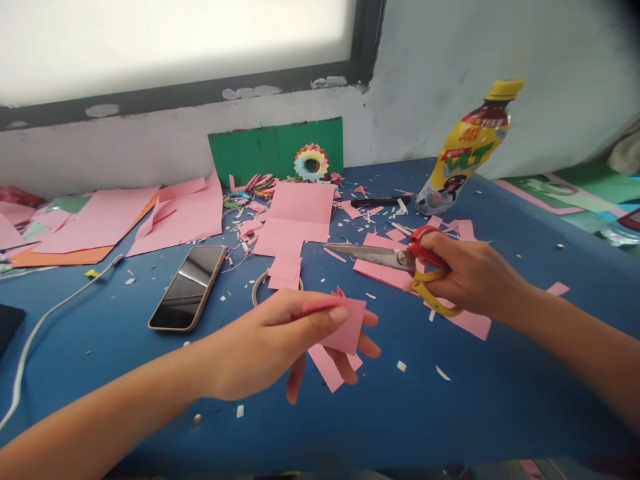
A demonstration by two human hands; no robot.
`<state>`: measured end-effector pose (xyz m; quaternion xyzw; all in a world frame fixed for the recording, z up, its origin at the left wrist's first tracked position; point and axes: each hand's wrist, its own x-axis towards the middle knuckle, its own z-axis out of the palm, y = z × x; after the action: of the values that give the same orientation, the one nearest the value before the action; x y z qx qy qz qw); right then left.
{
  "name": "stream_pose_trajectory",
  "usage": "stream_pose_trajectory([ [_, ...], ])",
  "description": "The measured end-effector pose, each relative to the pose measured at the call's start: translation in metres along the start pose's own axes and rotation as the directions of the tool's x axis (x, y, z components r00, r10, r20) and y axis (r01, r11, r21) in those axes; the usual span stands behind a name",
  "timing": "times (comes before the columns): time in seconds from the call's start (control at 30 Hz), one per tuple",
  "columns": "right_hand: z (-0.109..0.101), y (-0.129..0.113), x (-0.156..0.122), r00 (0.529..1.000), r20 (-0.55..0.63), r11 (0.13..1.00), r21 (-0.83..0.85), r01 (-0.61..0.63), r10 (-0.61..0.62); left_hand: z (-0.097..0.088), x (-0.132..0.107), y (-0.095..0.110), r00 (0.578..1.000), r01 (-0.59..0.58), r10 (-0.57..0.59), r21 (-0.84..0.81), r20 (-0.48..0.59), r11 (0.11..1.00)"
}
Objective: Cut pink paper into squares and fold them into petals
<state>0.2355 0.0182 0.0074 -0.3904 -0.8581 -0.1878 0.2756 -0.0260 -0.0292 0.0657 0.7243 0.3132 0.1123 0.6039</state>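
My left hand [280, 340] pinches a small folded pink paper piece [345, 327] between thumb and fingers, just above the blue table [450, 413]. A loose pink strip [325, 367] lies under that hand. My right hand [465, 273] grips scissors [390, 257] with red and yellow handles; the closed blades point left, a short way above and to the right of the paper piece. Pink offcuts [380, 273] lie beneath the scissors.
A phone [189, 287] lies face up at left, with a white cable [45, 320] beyond it. Pink sheets [295, 223] and small scraps cover the back. A yellow bottle [467, 150], a black pen [380, 200], a green card [275, 150] and a paper rosette [311, 162] stand near the wall.
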Motion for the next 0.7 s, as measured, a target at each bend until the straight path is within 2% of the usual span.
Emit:
stream_pose_trajectory([
  [0.03, 0.0, 0.0, 0.0, 1.0, 0.004, 1.0, -0.008, 0.0, 0.0, 0.0, 0.0, -0.002, 1.0, -0.018, 0.019, 0.048, -0.02, 0.999],
  [0.1, 0.0, 0.0, 0.0, 1.0, 0.002, 1.0, -0.029, 0.009, -0.009, 0.001, 0.0, -0.009, 0.988, -0.081, 0.111, 0.248, -0.11, 0.965],
  [0.17, 0.0, 0.0, 0.0, 1.0, -0.002, 0.998, -0.053, 0.019, -0.019, 0.003, 0.0, -0.017, 0.947, -0.137, 0.27, 0.536, -0.176, 0.833],
  [0.27, -0.001, 0.0, 0.0, 1.0, -0.01, 0.997, -0.075, 0.028, -0.029, 0.005, 0.001, -0.026, 0.905, -0.154, 0.407, 0.794, -0.127, 0.589],
  [0.33, -0.002, 0.0, 0.0, 0.998, -0.036, 0.996, -0.079, 0.048, -0.051, 0.005, 0.001, -0.027, 0.898, -0.134, 0.427, 0.86, -0.105, 0.492],
  [0.43, -0.002, 0.0, -0.002, 0.988, -0.095, 0.989, -0.094, 0.111, -0.12, 0.005, 0.001, -0.026, 0.891, -0.103, 0.444, 0.909, -0.096, 0.404],
  [0.57, -0.001, 0.002, -0.004, 0.97, -0.145, 0.975, -0.136, 0.178, -0.197, 0.004, 0.001, -0.025, 0.884, -0.099, 0.46, 0.926, -0.086, 0.364],
  [0.7, -0.002, 0.002, -0.004, 0.959, -0.157, 0.966, -0.145, 0.214, -0.236, 0.004, 0.001, -0.025, 0.874, -0.094, 0.476, 0.926, -0.1, 0.367],
])
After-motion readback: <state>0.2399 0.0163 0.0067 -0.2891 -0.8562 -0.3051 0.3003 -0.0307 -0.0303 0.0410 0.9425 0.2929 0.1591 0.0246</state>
